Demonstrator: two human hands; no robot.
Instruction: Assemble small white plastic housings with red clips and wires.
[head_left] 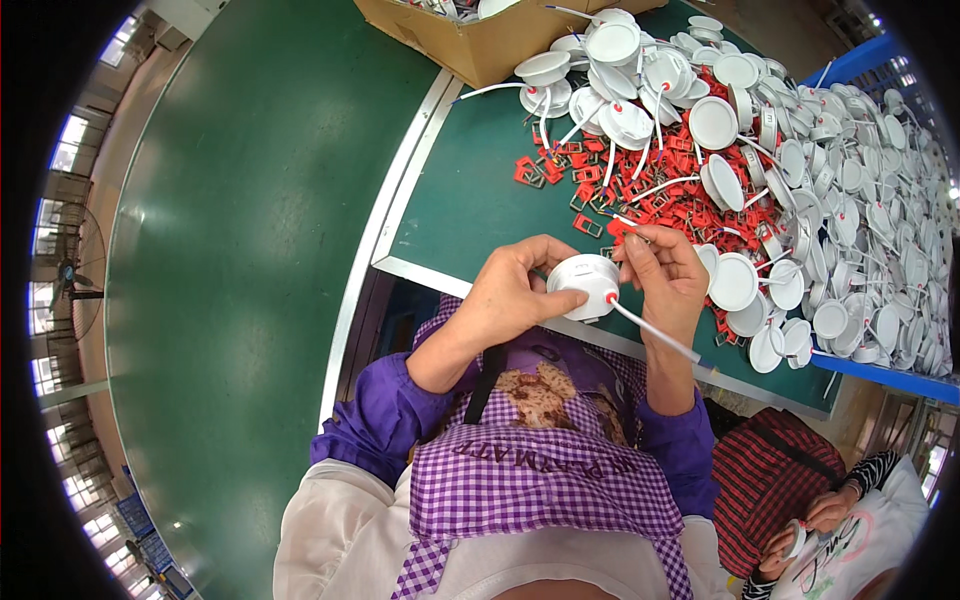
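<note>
My left hand (505, 295) grips a round white lamp housing (583, 277), thumb on its near side. From a red grommet on the housing's side, a white cable (655, 333) runs out towards the lower right. Just right of the housing, my right hand (662, 275) pinches a small red clip (620, 228) between thumb and fingertips. Beyond both hands spreads a heap of red clips with metal frames (655, 185). Mixed over and around that heap lie many white round lamps with cables (712, 123).
A cardboard box (450, 38) holding white parts stands at the back. On the right, a blue crate (880, 375) is piled with white lamps. A green conveyor belt (230, 300) with a metal rail runs along the left. At lower right, another person's hands (800, 530) hold a white round part.
</note>
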